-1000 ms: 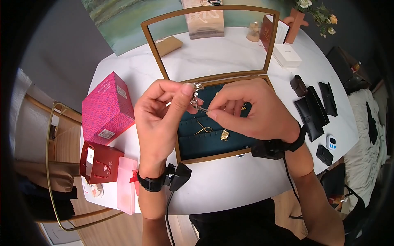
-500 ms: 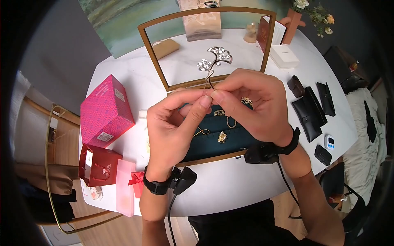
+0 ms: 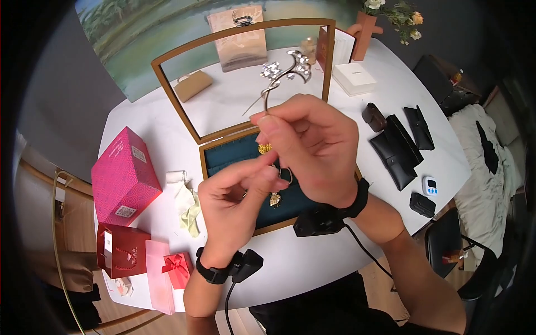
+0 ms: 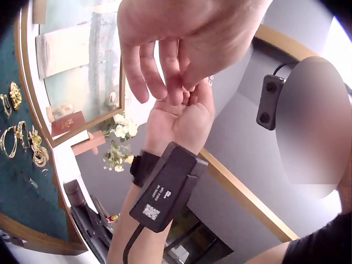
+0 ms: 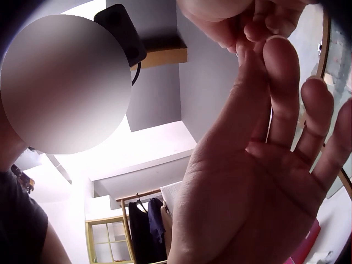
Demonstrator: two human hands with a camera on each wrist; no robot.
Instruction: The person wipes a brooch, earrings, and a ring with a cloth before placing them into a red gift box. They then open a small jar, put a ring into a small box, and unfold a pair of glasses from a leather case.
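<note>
The right hand [image 3: 315,148] pinches the lower stem of a silver brooch [image 3: 291,72], whose clear-stone flower and fan shape point upward and whose thin pin sticks out to the left. Lower and to the left, the left hand [image 3: 231,201] has its thumb and index finger close together, with nothing seen between them. Its fingers hang loosely bent in the left wrist view, where the left hand [image 4: 187,27] is above the right hand [image 4: 179,124]. Beneath both hands lies a wood-framed jewelry box [image 3: 273,227] with gold pieces [image 3: 275,199] on teal lining.
The box's glass lid [image 3: 330,67] stands raised behind. Pink box [image 3: 125,173], red bag [image 3: 123,251] and pale ribbon [image 3: 187,206] are at the left. Black pouches [image 3: 391,159], a white box [image 3: 354,78] and a small timer [image 3: 430,186] are at the right.
The left hand has let go of the brooch's stem and moved down; the right hand alone now holds the brooch. The head view has shifted, so the box and lid appear further left.
</note>
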